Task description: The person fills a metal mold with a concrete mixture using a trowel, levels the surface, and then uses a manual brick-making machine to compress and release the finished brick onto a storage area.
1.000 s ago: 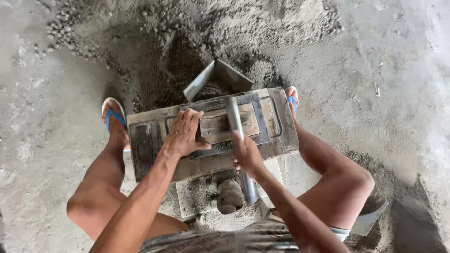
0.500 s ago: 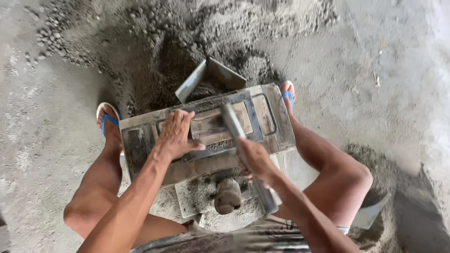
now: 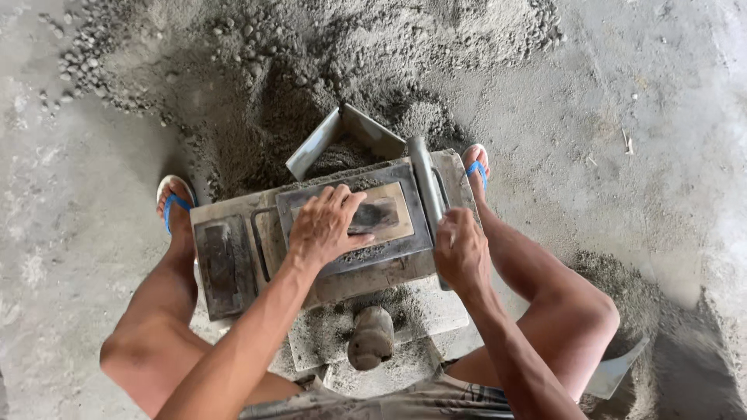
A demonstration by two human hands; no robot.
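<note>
A grey metal block mould [image 3: 233, 264] sits between my legs on a pale slab. My left hand [image 3: 325, 224] presses flat on the tan press plate [image 3: 397, 210] inside the mould's frame. My right hand [image 3: 461, 250] grips a metal bar [image 3: 425, 183] that lies across the mould's right end, over the frame. A grey metal scoop [image 3: 354, 132] stands in the damp mix just beyond the mould. A dark lump-shaped tool [image 3: 370, 337] lies on the slab [image 3: 440, 307] near my body.
A heap of grey sand and gravel [image 3: 311, 54] spreads behind the mould. My feet in blue-strapped sandals [image 3: 173, 204] flank it on the concrete floor. A second metal scoop [image 3: 615, 372] lies by a dark sand pile at lower right.
My right hand has slid the metal bar from the mould's middle to its right end. My left hand stays pressed on the plate.
</note>
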